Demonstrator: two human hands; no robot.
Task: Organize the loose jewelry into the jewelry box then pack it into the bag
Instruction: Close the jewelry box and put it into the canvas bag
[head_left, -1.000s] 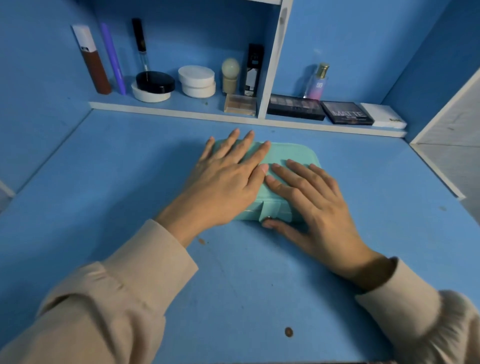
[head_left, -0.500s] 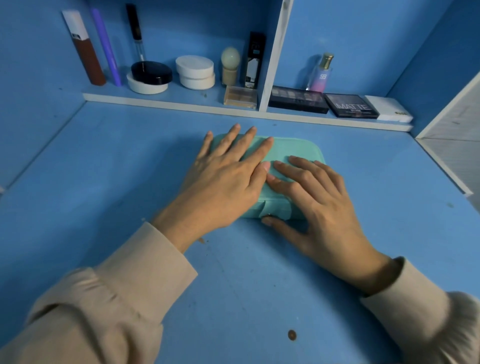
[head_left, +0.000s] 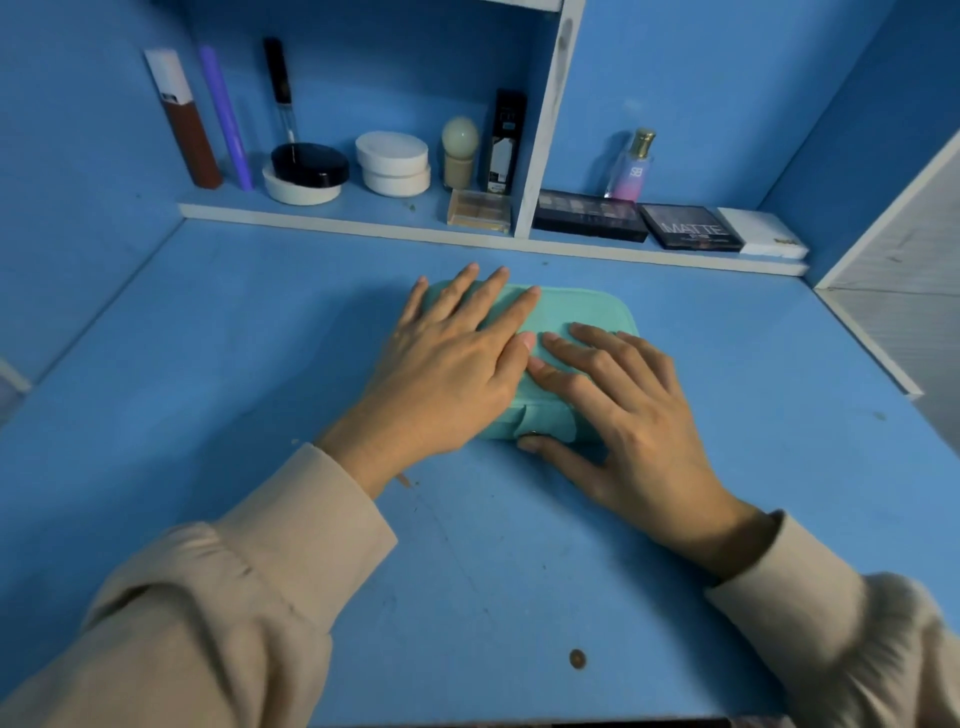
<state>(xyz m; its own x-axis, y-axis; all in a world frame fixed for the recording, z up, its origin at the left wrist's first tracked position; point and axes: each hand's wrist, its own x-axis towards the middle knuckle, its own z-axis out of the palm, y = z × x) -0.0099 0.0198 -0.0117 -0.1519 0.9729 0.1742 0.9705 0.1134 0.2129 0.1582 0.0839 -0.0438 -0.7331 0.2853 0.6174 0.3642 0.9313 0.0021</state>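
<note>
A closed turquoise jewelry box (head_left: 576, 312) lies flat on the blue desk (head_left: 208, 364), near its middle. My left hand (head_left: 447, 374) lies palm down across the box's left half, fingers straight and pointing away from me. My right hand (head_left: 623, 410) rests on the lid's right front part with fingers spread, and its thumb touches the front face beside the small clasp (head_left: 532, 432). No loose jewelry and no bag are in view.
A low shelf (head_left: 337, 223) runs along the back with cosmetics: tubes, round jars (head_left: 393, 163), a dark box, a perfume bottle (head_left: 631, 166), flat palettes (head_left: 691, 227). A white divider (head_left: 545, 114) splits it. A small brown coin-like spot (head_left: 577, 659) lies near the front edge.
Both hands stay on the box in nearly the same pose. Only the view has shifted slightly.
</note>
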